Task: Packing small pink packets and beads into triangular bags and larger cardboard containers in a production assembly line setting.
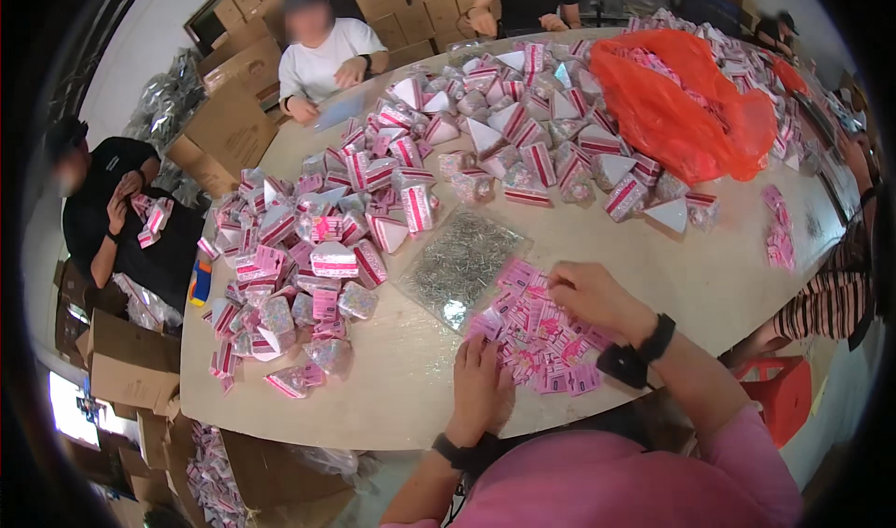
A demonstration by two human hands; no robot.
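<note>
A loose pile of small pink printed cards (541, 346) lies on the table in front of me. At its near left edge is my left hand (481, 390), its fingers curled and pressed together at the cards; whatever they hold is hidden. My right hand (597, 296) is over the far right side of the pile, fingertips drawn together and pointing down, and anything between them is too small to make out. Just beyond the cards lies a flat clear bag of small silvery metal pieces (464, 265). Both my wrists wear black bands.
Heaps of pink-and-white wedge-shaped packages (280, 267) cover the table's (420, 407) left and far sides. An orange plastic bag (686, 108) sits far right. Several people stand around the table, one holding packages (154, 220) at left. Cardboard boxes (135, 355) and a red stool (779, 397) flank it.
</note>
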